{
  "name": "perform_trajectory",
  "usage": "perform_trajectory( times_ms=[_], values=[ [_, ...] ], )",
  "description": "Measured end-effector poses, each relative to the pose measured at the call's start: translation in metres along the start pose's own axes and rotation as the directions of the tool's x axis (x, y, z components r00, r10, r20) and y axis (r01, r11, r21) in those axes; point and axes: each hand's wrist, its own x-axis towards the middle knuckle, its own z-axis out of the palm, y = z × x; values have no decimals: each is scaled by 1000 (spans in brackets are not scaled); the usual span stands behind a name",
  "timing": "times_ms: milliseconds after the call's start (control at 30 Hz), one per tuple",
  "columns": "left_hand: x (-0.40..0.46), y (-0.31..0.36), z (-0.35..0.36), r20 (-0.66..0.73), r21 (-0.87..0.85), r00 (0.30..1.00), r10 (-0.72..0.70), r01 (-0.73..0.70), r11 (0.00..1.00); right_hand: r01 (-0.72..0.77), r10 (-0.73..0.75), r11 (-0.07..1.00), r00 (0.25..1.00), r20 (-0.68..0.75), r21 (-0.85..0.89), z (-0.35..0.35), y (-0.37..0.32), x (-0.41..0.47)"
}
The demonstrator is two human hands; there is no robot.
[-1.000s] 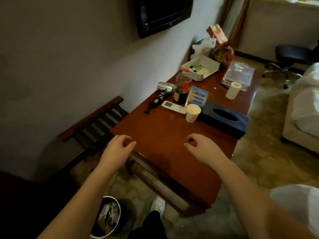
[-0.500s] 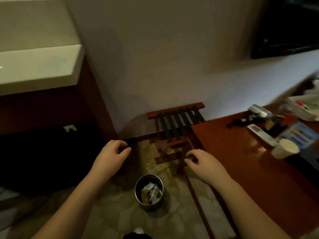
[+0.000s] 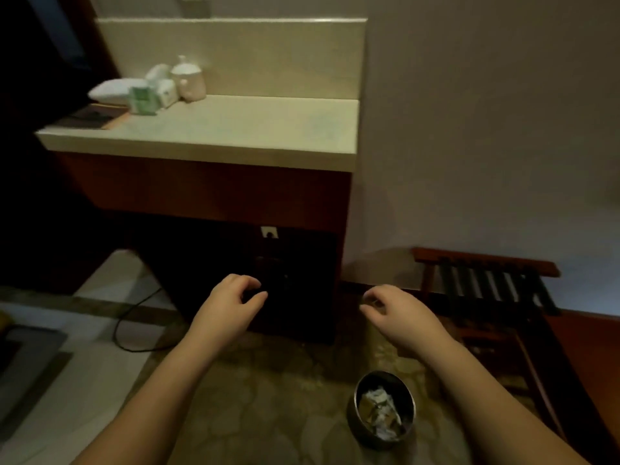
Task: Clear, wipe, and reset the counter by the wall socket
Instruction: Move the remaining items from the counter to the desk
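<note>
A pale stone counter [image 3: 235, 129] on a dark wood cabinet stands ahead, its right end against the wall. At its back left sit a white lidded jar [image 3: 188, 78], a green packet [image 3: 143, 99], white packets [image 3: 112, 90] and a dark tray [image 3: 90, 116]. A white wall socket [image 3: 269, 232] is on the dark panel under the counter. My left hand [image 3: 228, 305] and my right hand [image 3: 399, 313] hang in front of me below the counter, fingers loosely curled, holding nothing.
A round metal bin [image 3: 384, 409] with crumpled paper stands on the patterned floor near my right arm. A wooden luggage rack [image 3: 493, 280] is against the wall at right, with a red-brown desk corner [image 3: 590, 344] beyond it. A black cable [image 3: 134, 317] runs across the floor at left.
The view has swung left from the cluttered desk to the stone counter and socket. Both hands stay out in front, loosely curled and empty.
</note>
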Motion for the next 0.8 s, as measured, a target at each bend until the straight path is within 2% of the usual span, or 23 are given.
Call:
perform_trajectory(
  times_ms=[200,333,467,567,800],
  values=[
    [55,-85,-80,-29,24,999,-27,28,999,166,-166,986,986,-13,5,2,-104,80],
    [96,-124,-127,-71,31,997,-18,20,999,213,-214,976,977,-15,-36,-7,-156,121],
    [132,-141,-170,-96,13,995,12,-11,1000,238,-241,967,970,-22,-90,-23,-196,160],
    [159,-146,-199,-140,51,989,44,-37,998,252,-270,952,958,-93,-175,-35,-221,191],
    [215,-146,-258,-264,164,964,37,7,987,302,-353,919,916,-189,-254,-72,-280,274]
  ],
)
